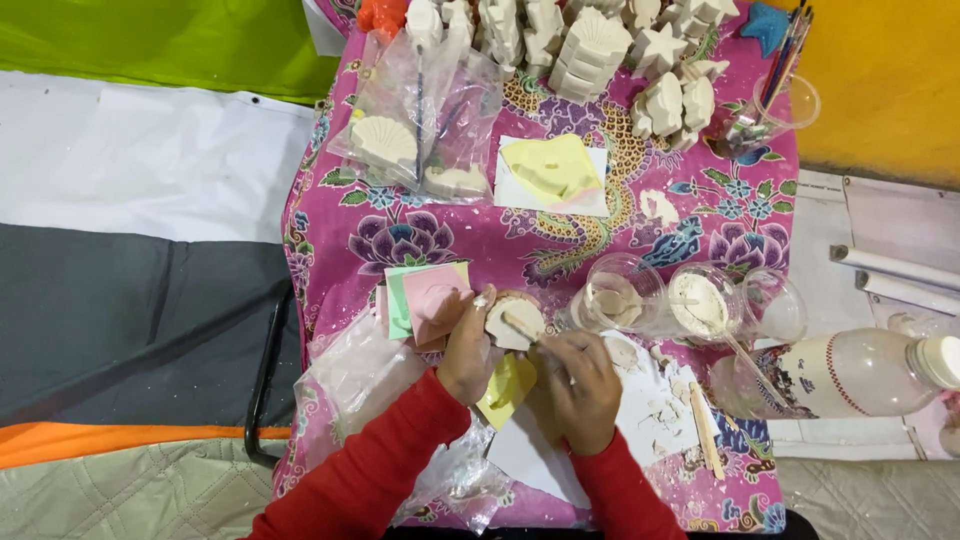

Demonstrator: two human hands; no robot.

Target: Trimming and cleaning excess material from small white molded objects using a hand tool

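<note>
Cupping a round mould of white plaster [514, 322] between curled fingers, seemingly to steady it, the left hand [468, 352] keeps its open face upward, while the right hand [580, 385] pinches a thin stick [521, 326] whose long axis runs diagonally from those fingertips up-left across the plaster.

A small round plaster cast [514, 322] sits near the front middle of the flower-printed cloth-covered table [340, 240], between the left hand [466, 350] and the right hand [580, 385]. A stack of square paper sheets [425, 297] lies just left of it. Three clear plastic cups [690, 300] stand in a row to its right, with a lying plastic bottle [850, 372] beyond them. Behind, a clear bag of plaster pieces [420, 125] lies left of a yellow mould on paper [552, 172]; white plaster figures [590, 45] crowd the far edge.
</note>
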